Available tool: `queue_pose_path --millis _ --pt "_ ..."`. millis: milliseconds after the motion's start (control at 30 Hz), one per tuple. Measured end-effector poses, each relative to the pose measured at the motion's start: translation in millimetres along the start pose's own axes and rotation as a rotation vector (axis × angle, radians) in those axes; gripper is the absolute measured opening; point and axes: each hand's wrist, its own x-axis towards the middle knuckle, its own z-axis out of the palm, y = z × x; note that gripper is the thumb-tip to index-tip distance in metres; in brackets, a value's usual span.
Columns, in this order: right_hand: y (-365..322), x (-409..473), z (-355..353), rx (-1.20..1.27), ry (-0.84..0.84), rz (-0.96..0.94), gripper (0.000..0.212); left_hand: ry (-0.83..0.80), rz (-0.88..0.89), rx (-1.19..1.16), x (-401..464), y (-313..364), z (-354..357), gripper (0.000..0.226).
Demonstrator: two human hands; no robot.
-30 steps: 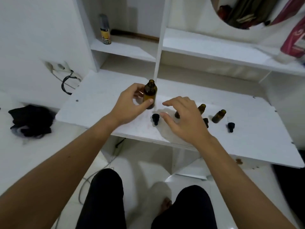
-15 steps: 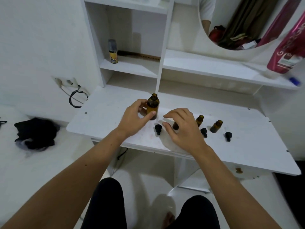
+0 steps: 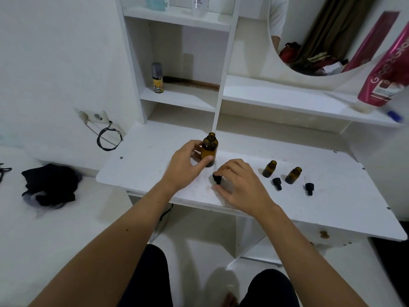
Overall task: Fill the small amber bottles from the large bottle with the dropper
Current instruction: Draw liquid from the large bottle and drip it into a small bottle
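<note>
Head view, one entry per item as we find it.

Large bottle (image 3: 209, 150): amber glass, round shoulders, short neck, mouth uncapped. It stands upright on the white worktop (image 3: 332, 209), toward the rear left of the group. Our left hand (image 3: 186, 165) grips it, thumb across the front of the body and fingers curled behind.

Dropper cap (image 3: 217, 178): black, ribbed collar with a rubber bulb, lying on the worktop just in front of the large bottle. Our right hand (image 3: 240, 186) arches over it with fingers bent; the fingertips (image 3: 221, 173) sit at the cap, but we cannot tell whether they have closed on it.

Small amber bottles, two visible: the nearer bottle (image 3: 269, 169) and the farther bottle (image 3: 293, 175), both upright, open-mouthed, to the right of our right hand and apart from each other.

Loose black caps, two: one cap (image 3: 276, 183) in front of the nearer bottle, another cap (image 3: 309, 188) in front of the farther one, both lying on their sides.

Surroundings: a yellow-labelled spray can (image 3: 157, 78) on the shelf; a pink bottle (image 3: 389, 69) at the upper right.
</note>
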Motion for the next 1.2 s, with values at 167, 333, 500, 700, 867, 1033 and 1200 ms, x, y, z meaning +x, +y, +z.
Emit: queue_pose_path --millis 167,333,500,700,867,1033,1200 --pt "-4 2 -1 0.054 0.04 0.031 0.029 0.001 -0.007 -0.002 1 -1 1 0.052" --pt "-7 9 -13 0.179 0.173 0.083 0.026 0.004 0.011 -0.011 1 -3 1 0.05" --pt "-4 28 -37 0.309 0.428 0.15 0.012 0.003 -0.001 0.011 3 -4 1 0.049" --pt "7 45 -56 0.337 0.535 0.192 0.016 -0.016 -0.021 0.028 3 -3 1 0.049" --pt "-2 58 -76 0.336 0.612 0.146 0.015 -0.014 -0.024 0.027 4 -4 1 0.047" --pt "-3 68 -90 0.299 0.625 0.088 0.014 -0.012 -0.024 0.037 4 -4 1 0.048" --pt "-2 74 -98 0.238 0.554 0.025 0.013 -0.01 -0.027 0.032 5 -4 2 0.048"
